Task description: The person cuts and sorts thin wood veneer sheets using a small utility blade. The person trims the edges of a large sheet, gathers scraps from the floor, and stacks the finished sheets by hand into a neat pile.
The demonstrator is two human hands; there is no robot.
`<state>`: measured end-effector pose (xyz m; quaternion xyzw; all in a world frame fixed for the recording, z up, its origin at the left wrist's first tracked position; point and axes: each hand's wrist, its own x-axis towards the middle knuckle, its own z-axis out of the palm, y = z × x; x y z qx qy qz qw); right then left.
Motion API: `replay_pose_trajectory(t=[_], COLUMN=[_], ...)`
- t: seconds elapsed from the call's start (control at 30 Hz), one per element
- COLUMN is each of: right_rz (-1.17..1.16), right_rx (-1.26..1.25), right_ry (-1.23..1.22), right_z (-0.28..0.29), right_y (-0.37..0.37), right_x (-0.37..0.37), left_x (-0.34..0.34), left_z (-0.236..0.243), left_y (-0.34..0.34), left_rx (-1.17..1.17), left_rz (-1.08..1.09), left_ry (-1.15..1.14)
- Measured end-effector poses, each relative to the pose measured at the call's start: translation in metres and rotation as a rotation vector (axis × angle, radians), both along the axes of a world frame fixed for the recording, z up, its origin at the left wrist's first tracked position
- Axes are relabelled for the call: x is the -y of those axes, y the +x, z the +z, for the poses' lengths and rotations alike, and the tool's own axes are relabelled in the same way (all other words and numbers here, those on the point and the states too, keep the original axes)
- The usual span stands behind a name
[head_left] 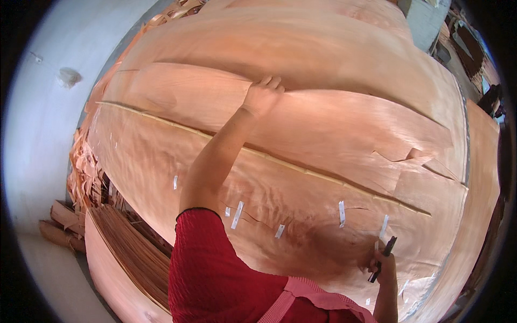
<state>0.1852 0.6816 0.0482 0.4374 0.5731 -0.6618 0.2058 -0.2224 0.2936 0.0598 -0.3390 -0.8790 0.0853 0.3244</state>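
Veneer sheet (334,118) lies beyond the bamboo strip (301,170).
Left hand (264,96) pinches its edge; right hand (385,269) grips black tool (389,247); hard pulling could lengthen the tear (396,160).

Long pinkish veneer strip (334,126), lying crosswise, torn at right, black tool (383,259), handheld, tilted

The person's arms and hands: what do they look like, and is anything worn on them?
The left hand and right hand wear no gloves, and both forearms are bare. The left sleeve is red, crinkled and short, with a dark edge; no right sleeve shows.
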Motion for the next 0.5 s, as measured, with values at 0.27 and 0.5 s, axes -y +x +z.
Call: replay_pose_trajectory(t=[0.27, 0.5], right_rz=[0.001, -0.002], right_rx=[0.036, 0.057], right_ry=[0.042, -0.007], right_z=[-0.002, -0.002], right_y=[0.0, -0.002], right_x=[-0.001, -0.006], left_x=[-0.037, -0.073], left_z=[0.04, 0.045], left_y=[-0.114, -0.151], left_rx=[0.054, 0.017], left_rz=[0.272, 0.103], left_ry=[-0.047, 0.225])
